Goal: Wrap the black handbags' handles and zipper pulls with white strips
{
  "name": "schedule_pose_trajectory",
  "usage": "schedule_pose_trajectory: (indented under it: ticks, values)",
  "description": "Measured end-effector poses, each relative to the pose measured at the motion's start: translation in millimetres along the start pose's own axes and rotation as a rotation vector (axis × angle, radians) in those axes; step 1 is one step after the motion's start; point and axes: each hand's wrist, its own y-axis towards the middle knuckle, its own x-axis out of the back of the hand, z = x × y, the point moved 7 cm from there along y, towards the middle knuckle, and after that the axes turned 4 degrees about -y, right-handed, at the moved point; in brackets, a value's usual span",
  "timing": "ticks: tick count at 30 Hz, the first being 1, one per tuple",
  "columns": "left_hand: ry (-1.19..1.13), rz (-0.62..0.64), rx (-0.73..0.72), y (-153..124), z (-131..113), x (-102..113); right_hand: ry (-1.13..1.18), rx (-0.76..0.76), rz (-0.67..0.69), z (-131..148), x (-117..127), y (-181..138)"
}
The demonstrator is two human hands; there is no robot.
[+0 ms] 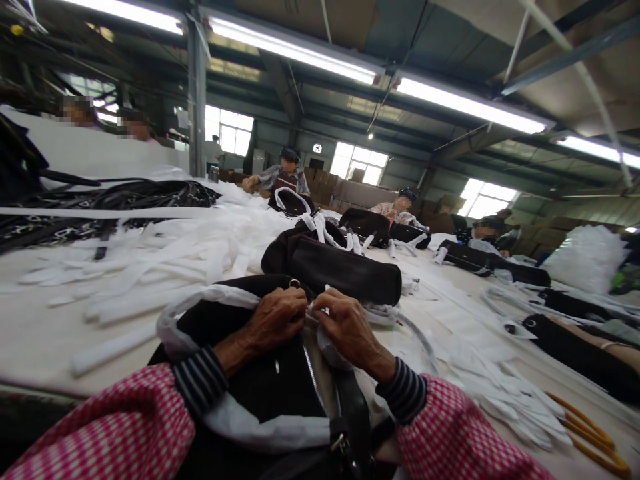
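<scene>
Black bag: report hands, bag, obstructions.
Hands: left hand and right hand pinched shut on top edge of black bag. Bag lies on table, white wrap around it. Another dark bag close behind, not blocking.

Left hand [277,320] and right hand [345,328], two in all, gripping one black bag [260,393]; five co-workers [285,175]; four ceiling light strips [293,48].

Worktable [45,333]: black bags [340,267], white strips [190,253], straps [125,197].

No readable text, labels, brands or numbers anywhere in view.
</scene>
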Motion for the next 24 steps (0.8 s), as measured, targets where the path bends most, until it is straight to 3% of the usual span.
schedule_pose_trajectory:
  ticks: [4,8,15,24]
  values:
    - [-0.068,-0.021,-0.042,0.2,-4.2,-0.2,-0.141,0.014,0.097,-6.8,-8.4,-9.9]
    - [-0.213,-0.055,-0.014,0.2,-3.6,2.4,-0.227,0.015,0.110,-7.4,-5.3,-11.3]
    - [-0.476,-0.126,0.091,1.1,2.9,10.4,-0.159,-0.063,0.144,-13.1,10.2,-2.7]
    - [-0.744,-0.117,0.102,2.5,5.1,8.1,-0.180,-0.132,0.164,-14.5,1.9,2.2]
